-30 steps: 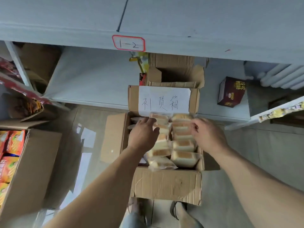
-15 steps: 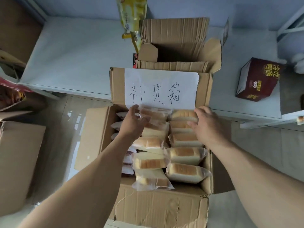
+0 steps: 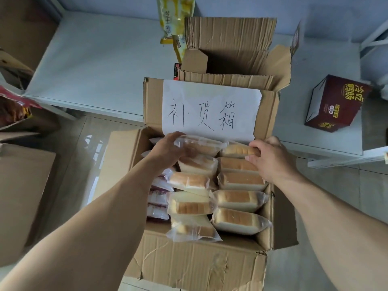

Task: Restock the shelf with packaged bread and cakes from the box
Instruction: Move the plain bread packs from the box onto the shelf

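Observation:
An open cardboard box stands on the floor below me, with a handwritten paper label on its back flap. Several clear-wrapped bread loaves lie inside in two rows, with purple-printed packets along the left side. My left hand grips a wrapped loaf at the back of the left row. My right hand pinches the rearmost loaf of the right row. The pale shelf lies just behind the box.
A second open carton sits on the shelf behind the box, with yellow snack bags beside it. A dark red box stands on the shelf at right. Cardboard boxes stand on the floor at left.
My head has dropped closer to the box. Both hands have reached to the back row and closed their fingers on a loaf each; the left loaf has lifted slightly.

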